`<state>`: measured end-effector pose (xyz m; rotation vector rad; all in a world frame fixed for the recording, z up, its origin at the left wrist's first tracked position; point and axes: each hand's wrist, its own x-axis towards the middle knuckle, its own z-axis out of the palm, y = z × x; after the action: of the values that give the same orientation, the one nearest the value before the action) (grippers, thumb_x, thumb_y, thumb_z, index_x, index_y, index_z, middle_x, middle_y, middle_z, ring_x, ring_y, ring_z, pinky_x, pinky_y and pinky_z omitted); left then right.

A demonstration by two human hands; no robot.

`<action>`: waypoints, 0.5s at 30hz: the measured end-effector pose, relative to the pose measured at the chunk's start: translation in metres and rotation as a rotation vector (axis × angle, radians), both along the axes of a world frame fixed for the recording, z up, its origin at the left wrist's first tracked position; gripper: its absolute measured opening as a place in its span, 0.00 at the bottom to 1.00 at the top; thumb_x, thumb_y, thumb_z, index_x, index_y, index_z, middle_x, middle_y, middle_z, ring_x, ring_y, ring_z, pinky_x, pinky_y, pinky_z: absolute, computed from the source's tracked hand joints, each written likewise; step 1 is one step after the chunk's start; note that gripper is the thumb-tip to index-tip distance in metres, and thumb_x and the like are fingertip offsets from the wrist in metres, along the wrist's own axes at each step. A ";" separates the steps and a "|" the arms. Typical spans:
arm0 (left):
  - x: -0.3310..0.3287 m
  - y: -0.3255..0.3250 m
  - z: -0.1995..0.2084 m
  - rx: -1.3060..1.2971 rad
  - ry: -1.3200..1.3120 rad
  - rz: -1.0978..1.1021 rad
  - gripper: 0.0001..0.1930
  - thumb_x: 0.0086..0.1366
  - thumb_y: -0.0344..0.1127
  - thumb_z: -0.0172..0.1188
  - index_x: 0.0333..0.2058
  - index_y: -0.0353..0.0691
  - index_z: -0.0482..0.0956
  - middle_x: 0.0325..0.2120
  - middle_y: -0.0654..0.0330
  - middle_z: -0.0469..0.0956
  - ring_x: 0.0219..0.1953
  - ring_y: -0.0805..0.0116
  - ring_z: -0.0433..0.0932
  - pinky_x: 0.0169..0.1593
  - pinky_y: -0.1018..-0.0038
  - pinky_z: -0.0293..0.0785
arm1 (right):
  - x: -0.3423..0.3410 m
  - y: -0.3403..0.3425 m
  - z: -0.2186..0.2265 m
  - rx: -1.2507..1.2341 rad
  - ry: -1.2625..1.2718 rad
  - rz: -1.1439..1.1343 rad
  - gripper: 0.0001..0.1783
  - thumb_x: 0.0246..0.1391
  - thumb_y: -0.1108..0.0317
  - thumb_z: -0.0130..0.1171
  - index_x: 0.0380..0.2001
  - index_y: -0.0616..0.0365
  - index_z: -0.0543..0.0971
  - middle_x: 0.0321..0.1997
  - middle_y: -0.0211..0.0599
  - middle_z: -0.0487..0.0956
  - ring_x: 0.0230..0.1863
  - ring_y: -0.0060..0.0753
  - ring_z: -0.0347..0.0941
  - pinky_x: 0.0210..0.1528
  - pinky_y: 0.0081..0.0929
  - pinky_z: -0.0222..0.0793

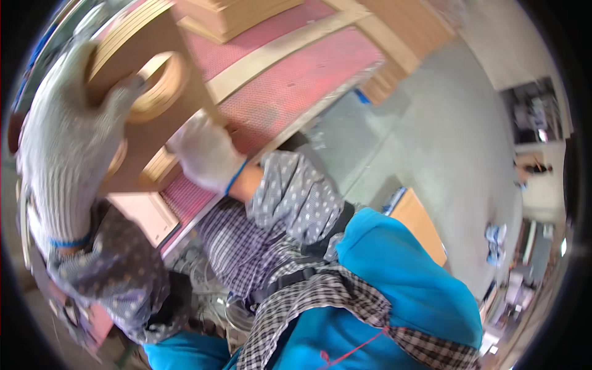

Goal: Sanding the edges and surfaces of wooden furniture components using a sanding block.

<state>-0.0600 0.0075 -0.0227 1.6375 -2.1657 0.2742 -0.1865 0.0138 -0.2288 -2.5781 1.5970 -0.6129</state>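
Observation:
A stack of brown wooden boards with round cutouts (176,52) stands tilted at the upper left, its layered pale edges showing. My left hand (74,123), in a white knitted glove, grips it, with the thumb at the large round hole and the other fingers partly hidden by the wood. Against the stack's right side, low down, rests my right hand (206,151), also gloved in white. Its fingers are curled at the board edge and blurred. Beneath the boards is a table with a red textured top (283,102).
More stacked wooden pieces (240,15) sit at the table's far side. Pale wooden strips (277,52) cross the red top. A pinkish board (145,213) lies near the front edge. An orange-brown panel (422,225) stands on the grey floor (444,135) to the right.

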 end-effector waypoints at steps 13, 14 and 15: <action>0.029 -0.021 -0.017 -0.138 -0.175 0.021 0.33 0.73 0.58 0.61 0.66 0.38 0.74 0.46 0.38 0.85 0.48 0.44 0.87 0.47 0.58 0.84 | 0.003 0.005 -0.029 -0.506 -0.155 -0.110 0.19 0.55 0.62 0.59 0.46 0.60 0.85 0.53 0.43 0.82 0.61 0.44 0.73 0.62 0.37 0.68; 0.020 -0.016 -0.011 -0.043 -0.171 0.096 0.34 0.73 0.58 0.61 0.66 0.38 0.74 0.45 0.39 0.86 0.46 0.44 0.88 0.46 0.58 0.84 | -0.007 0.009 -0.030 -0.490 -0.211 -0.013 0.21 0.59 0.60 0.57 0.50 0.62 0.83 0.58 0.47 0.80 0.64 0.44 0.71 0.64 0.37 0.68; 0.014 -0.013 -0.009 0.055 -0.168 0.172 0.34 0.73 0.58 0.61 0.67 0.38 0.74 0.43 0.40 0.87 0.45 0.45 0.88 0.45 0.58 0.84 | -0.007 0.008 -0.028 -0.494 -0.206 -0.020 0.21 0.59 0.60 0.57 0.50 0.62 0.83 0.58 0.47 0.80 0.64 0.44 0.71 0.64 0.37 0.68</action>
<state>-0.0457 -0.0054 -0.0313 1.8975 -2.1709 0.4195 -0.1936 0.0214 -0.2564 -2.6897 1.5616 -1.3783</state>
